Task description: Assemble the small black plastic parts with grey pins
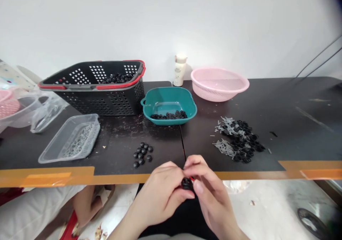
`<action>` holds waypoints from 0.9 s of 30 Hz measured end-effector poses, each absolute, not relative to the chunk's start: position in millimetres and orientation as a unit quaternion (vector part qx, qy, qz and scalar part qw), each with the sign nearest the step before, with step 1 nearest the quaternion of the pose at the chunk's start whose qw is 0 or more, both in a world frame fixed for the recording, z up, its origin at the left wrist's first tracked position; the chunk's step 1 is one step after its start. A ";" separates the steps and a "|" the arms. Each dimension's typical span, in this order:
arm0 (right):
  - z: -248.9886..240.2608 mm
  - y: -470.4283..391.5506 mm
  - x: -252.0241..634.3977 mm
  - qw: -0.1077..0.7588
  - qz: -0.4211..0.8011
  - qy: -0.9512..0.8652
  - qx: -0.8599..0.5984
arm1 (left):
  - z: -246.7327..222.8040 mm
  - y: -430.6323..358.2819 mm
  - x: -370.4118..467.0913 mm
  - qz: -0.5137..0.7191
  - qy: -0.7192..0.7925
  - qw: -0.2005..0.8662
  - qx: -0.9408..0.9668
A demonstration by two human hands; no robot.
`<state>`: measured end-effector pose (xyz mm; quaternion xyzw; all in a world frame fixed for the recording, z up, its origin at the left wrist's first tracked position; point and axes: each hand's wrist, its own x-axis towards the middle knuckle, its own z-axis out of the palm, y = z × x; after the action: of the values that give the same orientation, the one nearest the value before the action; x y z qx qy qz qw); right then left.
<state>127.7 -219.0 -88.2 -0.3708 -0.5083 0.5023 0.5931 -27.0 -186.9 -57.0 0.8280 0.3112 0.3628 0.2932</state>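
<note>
My hands together at the bench edge, fingers closed on a small black part.

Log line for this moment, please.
left hand: holding black part | right hand: at same part | teal basin: black pieces | clear tray: silver pins

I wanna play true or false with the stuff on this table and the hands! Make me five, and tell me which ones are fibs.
1. The left hand holds a small black piece. True.
2. The right hand is inside the pink basket. False: the right hand is next to the left hand.
3. The clear tray has little silver pins in it. True.
4. The pink basket is left of the white bottle. False: the pink basket is to the right of the white bottle.
5. The teal tub has small black parts in it. True.
</note>
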 end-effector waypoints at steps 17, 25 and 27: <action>-90.3 -211.3 125.9 0.555 0.412 -0.637 -0.342 | -78.9 -184.5 -30.3 0.452 0.265 0.211 0.825; -88.9 -199.8 142.5 0.467 0.359 -0.745 -0.314 | -72.2 -200.2 -46.7 0.323 0.375 0.389 0.777; -86.4 -197.4 145.0 0.426 0.373 -0.762 -0.315 | -72.3 -203.2 -49.6 0.282 0.382 0.438 0.763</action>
<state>145.0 -197.4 -86.4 -0.3153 -0.7615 0.3734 0.4258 -49.6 -203.2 -72.3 0.7630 0.3822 0.2824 0.4382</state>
